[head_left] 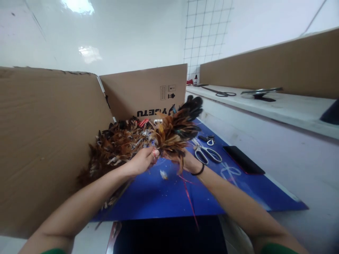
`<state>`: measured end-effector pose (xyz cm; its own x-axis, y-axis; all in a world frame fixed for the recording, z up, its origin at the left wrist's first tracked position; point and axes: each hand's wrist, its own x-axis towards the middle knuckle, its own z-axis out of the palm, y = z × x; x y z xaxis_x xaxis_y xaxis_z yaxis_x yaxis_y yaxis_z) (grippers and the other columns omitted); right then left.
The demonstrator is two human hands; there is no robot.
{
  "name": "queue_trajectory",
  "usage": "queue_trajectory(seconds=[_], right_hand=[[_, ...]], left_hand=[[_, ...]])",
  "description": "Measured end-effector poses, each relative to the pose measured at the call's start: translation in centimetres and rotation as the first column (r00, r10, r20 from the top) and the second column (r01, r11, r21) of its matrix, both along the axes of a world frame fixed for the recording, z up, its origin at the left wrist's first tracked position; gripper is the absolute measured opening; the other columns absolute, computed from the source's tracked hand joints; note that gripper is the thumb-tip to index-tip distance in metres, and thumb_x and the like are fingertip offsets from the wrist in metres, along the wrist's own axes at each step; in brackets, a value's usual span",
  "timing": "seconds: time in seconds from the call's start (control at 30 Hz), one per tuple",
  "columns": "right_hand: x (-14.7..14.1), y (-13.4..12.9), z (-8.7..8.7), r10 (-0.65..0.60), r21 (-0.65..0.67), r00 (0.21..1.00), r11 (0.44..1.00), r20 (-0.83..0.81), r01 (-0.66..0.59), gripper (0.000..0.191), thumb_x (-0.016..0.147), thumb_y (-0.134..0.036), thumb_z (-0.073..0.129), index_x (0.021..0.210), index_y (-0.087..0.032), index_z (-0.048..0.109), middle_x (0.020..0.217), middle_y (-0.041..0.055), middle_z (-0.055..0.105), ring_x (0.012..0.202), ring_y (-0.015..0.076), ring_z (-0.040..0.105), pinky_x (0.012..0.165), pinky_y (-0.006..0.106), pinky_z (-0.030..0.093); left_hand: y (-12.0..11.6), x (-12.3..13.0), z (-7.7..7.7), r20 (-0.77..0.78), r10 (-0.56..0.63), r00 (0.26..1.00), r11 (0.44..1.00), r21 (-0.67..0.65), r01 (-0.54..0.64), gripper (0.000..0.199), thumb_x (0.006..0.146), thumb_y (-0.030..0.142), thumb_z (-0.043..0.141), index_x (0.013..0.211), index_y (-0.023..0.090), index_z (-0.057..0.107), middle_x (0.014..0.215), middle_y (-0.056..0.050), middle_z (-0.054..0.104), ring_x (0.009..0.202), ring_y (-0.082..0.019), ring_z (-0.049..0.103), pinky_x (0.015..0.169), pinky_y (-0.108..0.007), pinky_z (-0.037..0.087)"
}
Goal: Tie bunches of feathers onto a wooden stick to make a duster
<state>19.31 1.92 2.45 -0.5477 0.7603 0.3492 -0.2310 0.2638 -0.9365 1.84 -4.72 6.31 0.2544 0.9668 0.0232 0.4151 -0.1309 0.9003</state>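
Feather bunch [178, 128] in the left hand's fingers, it stands before a cardboard panel [127, 93] rising beyond those fingers, with a taller-looking cardboard side [47, 148] to their left. Below the fingers spreads a blue work surface [169, 203]. Left of and beyond the left fingers lies a broad feather pile [119, 141], brown and rust with dark and whitish bits.

The bunch itself fans upward and to the right from the left fingertips. Its outer tips are broad, rounded and black with a glossy sheen; the middle is rust brown, and golden-amber feathers show nearer the gathered base. Some brown ones droop toward the right wrist, giving a loose, shaggy outline.

The left hand [143, 161] has thumb and fingers pinched together on that base. The right hand [190, 161] is at the bunch's lower right side; feathers hide its fingers, so I cannot tell how they are closed.

Right of the right fingers lie a flat black slab [243, 159], then silver-handled scissors [208, 154] nearer them and a small black tool [206, 139] just beyond. Below the right fingers trails a thin red strand [188, 197]; a pale feather tuft [164, 175] lies between and below both hands. Smallest, a red loop [154, 152] sits by the left thumb.
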Motion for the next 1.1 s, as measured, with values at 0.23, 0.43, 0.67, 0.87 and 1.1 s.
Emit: queue_trajectory(seconds=[0.23,0.43,0.67,0.87,1.1], right_hand=[[-0.2,-0.5,-1.8,-0.158,0.108,0.978,0.984,0.136,0.144,0.031,0.071,-0.044,0.065,0.076,-0.014,0.070,0.072,0.0035,0.065,0.070,0.0167,0.057,0.068,0.030,0.046],[-0.3,1.9,-4.2,-0.378,0.240,0.894,0.915,0.239,0.323,0.031,0.076,-0.044,0.055,0.065,-0.015,0.062,0.059,-0.0027,0.052,0.061,0.0116,0.045,0.058,0.024,0.036],[0.2,4.9,-6.1,-0.431,0.217,0.810,0.902,0.397,0.373,0.023,0.073,-0.033,0.054,0.057,-0.017,0.054,0.055,-0.0033,0.049,0.056,0.0101,0.040,0.057,0.024,0.030],[1.3,5.5,-6.2,-0.443,0.222,0.764,0.896,0.469,0.384,0.012,0.072,-0.024,0.051,0.070,-0.019,0.062,0.068,-0.0008,0.060,0.062,0.0117,0.049,0.061,0.024,0.035],[0.8,5.7,-7.9,-0.344,-0.164,0.889,0.900,0.302,0.404,0.007,0.060,-0.024,0.054,0.062,-0.017,0.057,0.052,-0.0048,0.049,0.050,0.0094,0.042,0.052,0.023,0.032]], left_hand=[[2.3,0.5,-3.1,0.203,0.154,0.967,0.969,-0.224,-0.107,0.033,0.085,0.051,0.045,0.078,0.021,0.035,0.055,0.009,0.029,0.037,-0.002,0.021,0.036,-0.012,0.014],[4.9,1.3,-5.4,0.333,0.190,0.924,0.962,-0.249,-0.108,0.035,0.082,0.052,0.050,0.078,0.023,0.031,0.053,0.011,0.027,0.035,-0.001,0.019,0.037,-0.012,0.011],[8.1,3.5,-8.3,0.394,0.286,0.874,0.931,-0.329,-0.156,0.030,0.084,0.047,0.050,0.080,0.022,0.033,0.051,0.011,0.030,0.033,-0.001,0.021,0.037,-0.011,0.011],[9.1,5.4,-9.7,0.462,0.345,0.817,0.903,-0.401,-0.154,0.028,0.084,0.045,0.051,0.083,0.023,0.033,0.051,0.012,0.030,0.032,-0.001,0.020,0.037,-0.011,0.010],[8.1,5.9,-10.3,0.471,0.368,0.802,0.889,-0.431,-0.155,0.029,0.085,0.044,0.050,0.080,0.023,0.032,0.051,0.012,0.029,0.032,-0.001,0.021,0.036,-0.010,0.010]])
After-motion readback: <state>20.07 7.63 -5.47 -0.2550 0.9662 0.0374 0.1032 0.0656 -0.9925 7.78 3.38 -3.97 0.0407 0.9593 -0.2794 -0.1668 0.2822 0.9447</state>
